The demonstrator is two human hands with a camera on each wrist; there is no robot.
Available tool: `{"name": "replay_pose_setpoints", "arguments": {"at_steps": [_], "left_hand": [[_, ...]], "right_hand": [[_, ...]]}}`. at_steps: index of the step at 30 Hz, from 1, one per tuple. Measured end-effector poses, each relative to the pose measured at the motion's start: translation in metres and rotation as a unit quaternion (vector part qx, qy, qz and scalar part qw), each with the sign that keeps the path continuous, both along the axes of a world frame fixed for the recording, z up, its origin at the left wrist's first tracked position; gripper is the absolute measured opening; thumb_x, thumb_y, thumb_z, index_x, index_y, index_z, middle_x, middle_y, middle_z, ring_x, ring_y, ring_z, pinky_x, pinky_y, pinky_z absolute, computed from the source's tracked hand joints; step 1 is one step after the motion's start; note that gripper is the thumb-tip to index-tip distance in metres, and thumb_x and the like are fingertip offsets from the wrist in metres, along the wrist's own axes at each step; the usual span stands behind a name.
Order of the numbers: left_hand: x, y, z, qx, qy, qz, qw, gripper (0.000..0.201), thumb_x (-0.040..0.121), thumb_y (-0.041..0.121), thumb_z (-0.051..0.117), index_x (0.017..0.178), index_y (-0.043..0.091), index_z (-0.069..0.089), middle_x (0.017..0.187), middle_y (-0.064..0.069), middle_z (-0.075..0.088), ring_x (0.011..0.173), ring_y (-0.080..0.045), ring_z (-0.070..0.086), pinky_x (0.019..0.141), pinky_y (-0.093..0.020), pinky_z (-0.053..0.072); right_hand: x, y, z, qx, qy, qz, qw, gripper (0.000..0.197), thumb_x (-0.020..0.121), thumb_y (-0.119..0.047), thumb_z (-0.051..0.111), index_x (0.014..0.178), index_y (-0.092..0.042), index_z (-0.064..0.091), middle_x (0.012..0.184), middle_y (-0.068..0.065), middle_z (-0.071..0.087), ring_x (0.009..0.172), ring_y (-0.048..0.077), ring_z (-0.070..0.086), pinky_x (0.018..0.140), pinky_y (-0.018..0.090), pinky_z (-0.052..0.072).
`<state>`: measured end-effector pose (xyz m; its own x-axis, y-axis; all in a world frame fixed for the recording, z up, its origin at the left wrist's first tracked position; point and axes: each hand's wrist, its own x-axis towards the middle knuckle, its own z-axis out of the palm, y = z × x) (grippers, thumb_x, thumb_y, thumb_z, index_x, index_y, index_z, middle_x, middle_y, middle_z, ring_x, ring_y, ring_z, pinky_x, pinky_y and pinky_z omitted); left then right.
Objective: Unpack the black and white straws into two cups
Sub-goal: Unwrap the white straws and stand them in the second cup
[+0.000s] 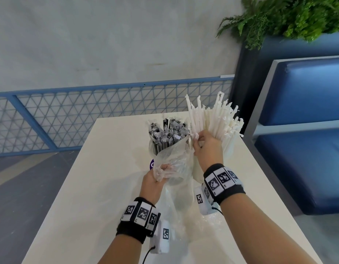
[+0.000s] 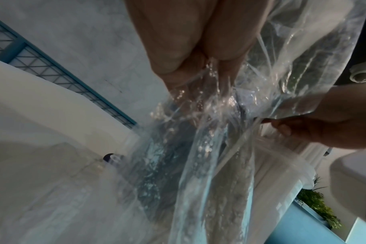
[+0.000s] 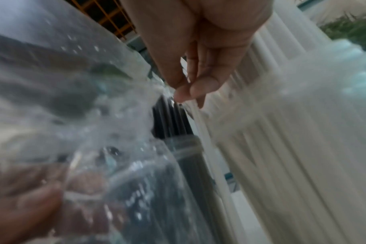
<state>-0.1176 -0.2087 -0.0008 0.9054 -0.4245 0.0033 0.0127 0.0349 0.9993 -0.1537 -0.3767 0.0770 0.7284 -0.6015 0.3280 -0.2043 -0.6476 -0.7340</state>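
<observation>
Black straws (image 1: 166,130) with silvery wrapper ends stand in a clear cup (image 1: 153,149) in the middle of the white table (image 1: 107,178). Just to their right, white straws (image 1: 214,119) fan out of a second cup (image 1: 229,149). A clear plastic bag (image 1: 172,159) hangs in front of the black straws. My left hand (image 1: 161,173) grips its bunched lower part; in the left wrist view the fingers (image 2: 190,66) are curled into the film (image 2: 209,148). My right hand (image 1: 198,139) pinches the bag's upper edge beside the white straws (image 3: 282,148); in the right wrist view thumb and fingertips (image 3: 186,92) are pressed together.
More crumpled clear plastic (image 1: 203,221) lies on the table between my forearms. A blue bench (image 1: 307,103) stands close along the table's right side, with a planter of greenery (image 1: 298,16) behind it. A blue mesh railing (image 1: 69,115) runs past the far edge.
</observation>
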Motion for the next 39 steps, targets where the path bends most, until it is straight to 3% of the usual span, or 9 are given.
{"name": "replay_pose_setpoints", "arguments": {"at_steps": [7, 11, 18, 21, 25, 29, 32, 36, 39], "left_hand": [[0.007, -0.002, -0.006, 0.028, 0.016, 0.002, 0.999, 0.029, 0.078, -0.017, 0.052, 0.097, 0.002, 0.061, 0.068, 0.015, 0.07, 0.065, -0.003, 0.062, 0.061, -0.012, 0.046], [0.009, -0.004, -0.007, 0.029, 0.021, 0.002, 0.999, 0.023, 0.081, -0.011, 0.052, 0.102, -0.005, 0.06, 0.073, 0.005, 0.065, 0.057, 0.0, 0.058, 0.057, -0.012, 0.043], [0.0, -0.002, 0.01, -0.041, 0.019, -0.022, 0.999, 0.05, 0.06, 0.009, 0.063, 0.104, -0.012, 0.057, 0.076, -0.005, 0.061, 0.058, 0.0, 0.06, 0.055, -0.008, 0.043], [-0.004, 0.002, 0.022, -0.033, -0.002, -0.028, 0.999, 0.028, 0.073, -0.01, 0.06, 0.102, -0.01, 0.059, 0.073, 0.004, 0.067, 0.064, -0.003, 0.062, 0.056, -0.01, 0.046], [-0.007, 0.015, 0.046, -0.071, -0.034, -0.03, 0.996, 0.024, 0.077, -0.017, 0.055, 0.093, 0.0, 0.061, 0.076, 0.004, 0.069, 0.067, -0.001, 0.064, 0.058, -0.013, 0.048], [0.003, 0.025, 0.062, -0.201, 0.023, -0.047, 0.978, 0.022, 0.055, 0.015, 0.083, 0.073, 0.022, 0.071, 0.069, 0.003, 0.072, 0.058, -0.007, 0.064, 0.054, -0.015, 0.049], [-0.004, 0.032, 0.06, -0.239, 0.043, -0.014, 0.97, 0.048, 0.043, 0.034, 0.09, 0.082, 0.019, 0.066, 0.081, -0.005, 0.07, 0.076, -0.021, 0.065, 0.073, -0.029, 0.048], [-0.016, 0.034, 0.04, -0.263, 0.091, 0.025, 0.96, 0.054, 0.046, 0.042, 0.089, 0.09, 0.021, 0.064, 0.086, -0.003, 0.071, 0.078, -0.02, 0.063, 0.061, -0.02, 0.047], [-0.026, 0.03, 0.026, -0.244, 0.126, 0.044, 0.961, 0.07, 0.05, 0.041, 0.088, 0.108, 0.014, 0.06, 0.098, -0.008, 0.07, 0.083, -0.022, 0.065, 0.063, -0.022, 0.053]], "right_hand": [[-0.027, 0.001, 0.076, -0.075, -0.248, -0.006, 0.966, 0.015, 0.095, -0.019, 0.047, 0.094, -0.009, 0.057, 0.081, 0.003, 0.061, 0.068, 0.009, 0.055, 0.063, 0.019, 0.048], [-0.036, -0.005, 0.103, -0.113, -0.325, -0.027, 0.939, 0.017, 0.095, -0.016, 0.046, 0.094, -0.004, 0.058, 0.078, -0.003, 0.053, 0.067, -0.008, 0.049, 0.058, 0.005, 0.039], [-0.017, -0.02, 0.042, -0.086, -0.021, 0.027, 0.996, 0.012, 0.096, -0.017, 0.042, 0.096, -0.009, 0.052, 0.082, 0.014, 0.065, 0.071, 0.031, 0.064, 0.067, 0.046, 0.055], [-0.022, -0.017, 0.021, -0.077, 0.002, 0.049, 0.996, 0.014, 0.093, -0.012, 0.048, 0.106, -0.013, 0.052, 0.102, 0.008, 0.064, 0.074, 0.024, 0.064, 0.067, 0.034, 0.055], [-0.052, 0.001, 0.009, -0.11, -0.183, 0.068, 0.975, 0.024, 0.088, -0.018, 0.057, 0.112, -0.016, 0.053, 0.107, -0.008, 0.047, 0.075, 0.002, 0.05, 0.067, 0.003, 0.04], [-0.082, 0.013, -0.031, 0.05, -0.09, 0.109, 0.989, 0.01, 0.088, -0.029, 0.055, 0.096, -0.024, 0.055, 0.091, -0.005, 0.062, 0.081, 0.001, 0.057, 0.066, 0.013, 0.044], [-0.095, 0.014, -0.065, 0.173, 0.022, 0.109, 0.979, 0.046, 0.082, -0.052, 0.048, 0.117, -0.022, 0.052, 0.12, -0.004, 0.058, 0.108, 0.011, 0.056, 0.082, 0.022, 0.047], [-0.102, 0.012, -0.083, 0.451, 0.055, 0.123, 0.882, 0.06, 0.081, -0.058, 0.039, 0.13, -0.025, 0.043, 0.135, -0.004, 0.05, 0.121, 0.015, 0.049, 0.094, 0.036, 0.043], [-0.105, 0.013, -0.081, 0.518, 0.016, 0.153, 0.841, 0.037, 0.092, -0.043, 0.038, 0.115, -0.02, 0.057, 0.105, -0.007, 0.069, 0.107, 0.016, 0.063, 0.087, 0.035, 0.041]]}}
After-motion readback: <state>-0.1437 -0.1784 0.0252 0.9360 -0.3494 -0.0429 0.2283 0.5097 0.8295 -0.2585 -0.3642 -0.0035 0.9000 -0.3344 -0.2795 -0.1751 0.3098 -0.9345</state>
